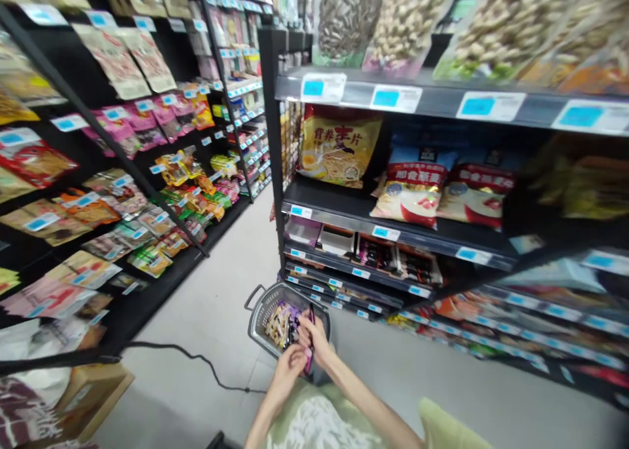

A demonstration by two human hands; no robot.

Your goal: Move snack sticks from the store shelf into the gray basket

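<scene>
By the grey basket [268, 299], at its five-o'clock side, the left hand [291, 362] and right hand [316, 337] pinch a purplish packet [309, 364] between fingers.

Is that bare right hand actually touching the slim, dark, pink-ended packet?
Touching. In the head view, the right hand is closed around the slim packet, which pokes out above and below its grip.

A grocery shop surrounds me: black shelves [339, 198], price tags [323, 88], bagged nuts [511, 29], oatmeal bags [413, 183], snack packets [111, 131], shopping basket [263, 314].
</scene>
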